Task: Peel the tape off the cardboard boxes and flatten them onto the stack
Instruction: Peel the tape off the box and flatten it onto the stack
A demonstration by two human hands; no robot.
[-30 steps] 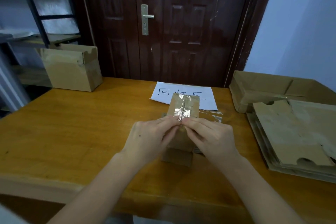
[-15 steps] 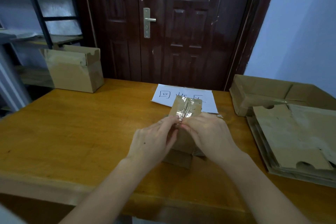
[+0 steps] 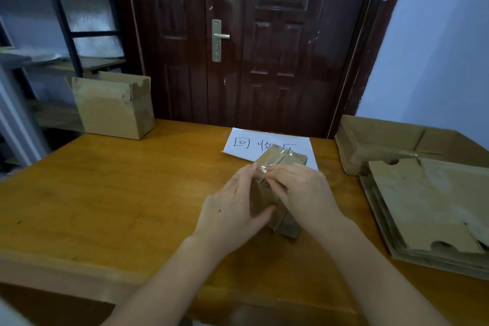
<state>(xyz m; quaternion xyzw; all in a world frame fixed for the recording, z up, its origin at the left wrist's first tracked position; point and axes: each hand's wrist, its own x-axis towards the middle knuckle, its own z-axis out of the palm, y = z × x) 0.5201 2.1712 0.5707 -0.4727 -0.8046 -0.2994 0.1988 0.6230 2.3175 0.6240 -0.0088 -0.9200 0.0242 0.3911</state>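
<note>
A small brown cardboard box is standing on the tabletop, its top crossed by shiny clear tape. At the right, a stack of flattened cardboard is lying, with another taped box sitting far left.

A small cardboard box stands on the wooden table, its top sealed with clear tape. The left hand grips the box's side, thumb on its near face. The right hand pinches at the tape on the top edge. Behind lies a white paper sheet with handwritten characters. A stack of flattened cardboard sits to the right, an open box at the far left, before a dark door.
</note>
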